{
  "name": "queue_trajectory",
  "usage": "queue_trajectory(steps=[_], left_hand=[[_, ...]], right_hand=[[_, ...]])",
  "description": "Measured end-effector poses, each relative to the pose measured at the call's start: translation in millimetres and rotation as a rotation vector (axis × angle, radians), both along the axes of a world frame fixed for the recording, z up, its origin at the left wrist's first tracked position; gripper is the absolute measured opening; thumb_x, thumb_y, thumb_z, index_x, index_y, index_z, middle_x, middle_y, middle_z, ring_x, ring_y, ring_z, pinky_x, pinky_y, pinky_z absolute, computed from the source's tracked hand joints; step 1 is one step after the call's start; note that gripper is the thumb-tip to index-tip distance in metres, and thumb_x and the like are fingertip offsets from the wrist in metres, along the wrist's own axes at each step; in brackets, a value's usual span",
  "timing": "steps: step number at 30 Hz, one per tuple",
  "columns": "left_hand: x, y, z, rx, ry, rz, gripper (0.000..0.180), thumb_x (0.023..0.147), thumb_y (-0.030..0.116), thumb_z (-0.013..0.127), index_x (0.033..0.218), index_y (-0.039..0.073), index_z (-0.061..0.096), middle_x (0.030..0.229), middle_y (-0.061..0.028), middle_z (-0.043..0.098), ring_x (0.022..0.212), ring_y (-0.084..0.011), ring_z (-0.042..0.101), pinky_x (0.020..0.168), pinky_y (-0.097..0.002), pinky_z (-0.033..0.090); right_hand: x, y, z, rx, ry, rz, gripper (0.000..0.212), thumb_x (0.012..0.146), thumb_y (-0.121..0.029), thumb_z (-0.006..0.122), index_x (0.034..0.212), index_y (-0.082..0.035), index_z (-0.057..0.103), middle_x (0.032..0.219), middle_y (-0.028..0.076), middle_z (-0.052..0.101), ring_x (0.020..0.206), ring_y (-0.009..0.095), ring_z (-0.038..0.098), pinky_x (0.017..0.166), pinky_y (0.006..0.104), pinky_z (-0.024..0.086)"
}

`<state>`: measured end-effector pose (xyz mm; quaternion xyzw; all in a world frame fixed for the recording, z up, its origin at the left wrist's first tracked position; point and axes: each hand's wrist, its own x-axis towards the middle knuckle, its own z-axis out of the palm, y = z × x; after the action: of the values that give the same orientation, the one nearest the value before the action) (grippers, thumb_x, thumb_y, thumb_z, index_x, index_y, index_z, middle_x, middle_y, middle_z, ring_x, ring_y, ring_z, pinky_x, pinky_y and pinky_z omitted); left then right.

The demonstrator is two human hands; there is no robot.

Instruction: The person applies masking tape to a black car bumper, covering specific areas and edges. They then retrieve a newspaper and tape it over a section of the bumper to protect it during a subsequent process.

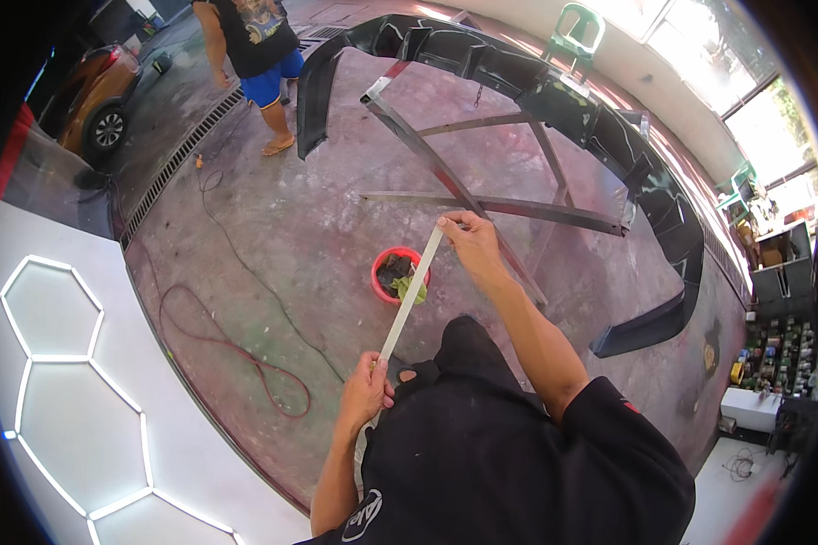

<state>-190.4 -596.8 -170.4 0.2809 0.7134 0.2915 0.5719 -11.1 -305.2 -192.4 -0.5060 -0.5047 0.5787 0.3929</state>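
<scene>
A pale strip of masking tape (407, 302) runs taut and slanted between my two hands, in front of my body. My right hand (471, 238) pinches its far upper end between thumb and fingers. Lower and to the left, my left hand (365, 391) is closed on its near end; whether a roll sits in that palm is hidden. Beneath the strip, apart from both hands, a red bucket (375, 273) stands on the floor with dark and yellow-green crumpled material inside. The strip covers part of the bucket.
A large black car bumper (498, 70) curves around a metal frame stand (518, 207) ahead and right. Cables and a red hose (241, 354) lie on the floor at left. Another person (262, 54) stands far left near an orange car (95, 100). A green chair (576, 36) stands behind the bumper.
</scene>
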Motion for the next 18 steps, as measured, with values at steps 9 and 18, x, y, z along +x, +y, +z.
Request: queue_trajectory(steps=[9,18], left_hand=[[9.4,112.5,-12.9,0.036,0.202,-0.061,0.037,0.115,0.039,0.047,0.126,0.007,0.06,0.067,-0.0044,0.068,0.054,-0.0169,0.067,0.058,-0.0355,0.053],[22.9,248.8,-45.2,0.01,0.292,0.092,0.036,0.115,0.036,0.048,0.128,0.004,0.056,0.064,-0.0053,0.065,0.048,-0.0148,0.059,0.05,-0.0337,0.047]], right_hand=[[-19.3,122.3,-78.0,-0.025,0.039,-0.011,0.027,0.102,-0.026,0.077,0.111,0.0,0.08,0.086,-0.001,0.069,0.073,0.008,0.057,0.065,0.0284,0.044],[-61.8,252.6,-117.6,-0.022,-0.11,-0.008,0.033,0.102,-0.033,0.077,0.115,-0.003,0.083,0.094,0.004,0.074,0.089,0.017,0.065,0.083,0.0359,0.052]])
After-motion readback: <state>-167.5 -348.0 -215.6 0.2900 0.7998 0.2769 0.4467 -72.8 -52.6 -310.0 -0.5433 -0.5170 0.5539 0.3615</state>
